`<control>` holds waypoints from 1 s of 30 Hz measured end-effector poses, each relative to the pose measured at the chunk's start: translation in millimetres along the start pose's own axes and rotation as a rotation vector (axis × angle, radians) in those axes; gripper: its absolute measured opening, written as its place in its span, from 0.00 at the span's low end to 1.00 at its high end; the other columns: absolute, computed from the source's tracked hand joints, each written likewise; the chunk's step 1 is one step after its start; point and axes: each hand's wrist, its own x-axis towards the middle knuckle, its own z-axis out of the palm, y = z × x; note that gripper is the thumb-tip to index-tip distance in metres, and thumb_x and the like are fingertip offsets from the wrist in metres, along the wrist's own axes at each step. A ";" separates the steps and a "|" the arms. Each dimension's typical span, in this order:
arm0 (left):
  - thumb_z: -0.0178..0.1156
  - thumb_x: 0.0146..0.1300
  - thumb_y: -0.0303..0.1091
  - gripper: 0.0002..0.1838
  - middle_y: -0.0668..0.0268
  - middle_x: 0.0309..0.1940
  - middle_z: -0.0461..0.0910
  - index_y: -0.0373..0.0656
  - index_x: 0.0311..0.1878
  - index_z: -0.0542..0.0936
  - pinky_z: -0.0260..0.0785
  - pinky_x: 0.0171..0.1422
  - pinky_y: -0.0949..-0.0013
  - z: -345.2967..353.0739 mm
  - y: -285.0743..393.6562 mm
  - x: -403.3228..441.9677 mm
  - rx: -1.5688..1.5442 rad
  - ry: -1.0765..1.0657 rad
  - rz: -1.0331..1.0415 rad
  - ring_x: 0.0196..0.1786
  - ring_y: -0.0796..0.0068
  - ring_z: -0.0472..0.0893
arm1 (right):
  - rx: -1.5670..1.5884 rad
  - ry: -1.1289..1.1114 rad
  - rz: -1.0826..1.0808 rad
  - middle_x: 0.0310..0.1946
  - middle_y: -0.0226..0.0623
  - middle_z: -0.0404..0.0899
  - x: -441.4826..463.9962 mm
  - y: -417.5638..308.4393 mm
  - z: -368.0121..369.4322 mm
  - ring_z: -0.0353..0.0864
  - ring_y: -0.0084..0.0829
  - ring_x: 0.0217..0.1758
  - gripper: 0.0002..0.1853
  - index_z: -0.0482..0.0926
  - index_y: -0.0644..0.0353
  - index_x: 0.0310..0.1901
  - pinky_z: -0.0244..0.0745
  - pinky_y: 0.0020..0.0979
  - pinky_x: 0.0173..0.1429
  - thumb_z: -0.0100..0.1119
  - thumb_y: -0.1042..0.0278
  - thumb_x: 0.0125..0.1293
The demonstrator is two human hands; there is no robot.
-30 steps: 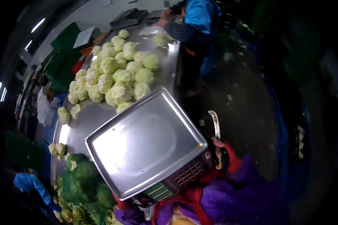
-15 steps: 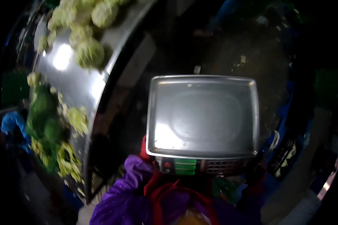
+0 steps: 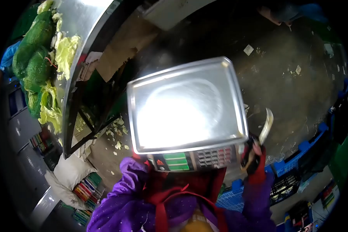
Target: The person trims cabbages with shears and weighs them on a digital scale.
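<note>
A weighing scale [image 3: 187, 108] with a shiny steel tray, green displays and a keypad is held up in front of my body. My right hand [image 3: 255, 150] is at its right side, closed round a curved knife [image 3: 266, 125] whose blade points up beside the tray. My left hand is at the scale's left side, hidden beneath the tray; only the purple sleeve and a bit of red cuff show. Nothing lies on the tray.
At the upper left, a steel table [image 3: 79, 27] bears green net sacks [image 3: 34, 58] and loose cabbage leaves [image 3: 65, 54]. Leaf scraps litter the floor. Blue crates [image 3: 286, 166] and a black crate [image 3: 284, 187] stand at the lower right. Another person's feet [image 3: 272, 15] show at the upper right.
The view has turned away from the table, and the cabbage pile has left it. The scale is now away from the table, over the floor. The knife is still in my right hand.
</note>
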 end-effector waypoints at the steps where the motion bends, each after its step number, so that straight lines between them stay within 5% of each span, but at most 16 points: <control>1: 0.55 0.71 0.47 0.23 0.59 0.46 0.80 0.38 0.58 0.76 0.74 0.50 0.59 -15.4 4.6 4.9 0.004 0.035 0.008 0.44 0.65 0.80 | 0.002 -0.015 0.018 0.24 0.31 0.77 21.3 -1.3 28.1 0.72 0.25 0.16 0.19 0.75 0.62 0.55 0.67 0.26 0.22 0.50 0.58 0.72; 2: 0.55 0.71 0.47 0.23 0.59 0.46 0.80 0.38 0.57 0.76 0.74 0.50 0.59 -29.6 11.8 13.3 0.017 0.063 0.034 0.44 0.65 0.80 | 0.001 0.020 0.065 0.23 0.29 0.77 39.9 -0.9 60.1 0.75 0.24 0.20 0.13 0.79 0.60 0.48 0.68 0.24 0.24 0.55 0.59 0.71; 8: 0.56 0.70 0.47 0.22 0.59 0.45 0.80 0.38 0.57 0.76 0.74 0.49 0.59 -90.8 111.5 92.1 0.135 0.156 0.327 0.43 0.65 0.80 | -0.074 -0.246 0.160 0.28 0.25 0.77 154.8 40.8 201.3 0.77 0.19 0.24 0.22 0.79 0.61 0.56 0.70 0.22 0.27 0.68 0.59 0.65; 14: 0.56 0.70 0.47 0.22 0.60 0.44 0.81 0.39 0.56 0.77 0.74 0.48 0.59 -103.8 232.3 179.3 0.394 0.092 0.709 0.43 0.66 0.80 | -0.110 -0.287 0.033 0.28 0.26 0.79 225.9 73.7 274.6 0.77 0.19 0.26 0.17 0.82 0.62 0.49 0.70 0.24 0.29 0.69 0.61 0.63; 17: 0.56 0.70 0.47 0.22 0.60 0.43 0.81 0.39 0.55 0.77 0.74 0.48 0.59 -90.7 269.0 217.9 0.541 0.013 0.813 0.42 0.66 0.80 | -0.143 -0.288 -0.096 0.31 0.29 0.81 281.4 102.6 272.7 0.79 0.23 0.33 0.14 0.81 0.65 0.45 0.72 0.24 0.38 0.65 0.64 0.62; 30: 0.58 0.69 0.47 0.21 0.61 0.41 0.81 0.39 0.54 0.79 0.74 0.46 0.60 -34.9 247.9 296.9 0.664 -0.168 0.756 0.40 0.67 0.80 | -0.556 0.002 -0.185 0.34 0.33 0.80 362.6 145.2 265.0 0.79 0.26 0.38 0.15 0.80 0.65 0.46 0.73 0.29 0.40 0.66 0.65 0.61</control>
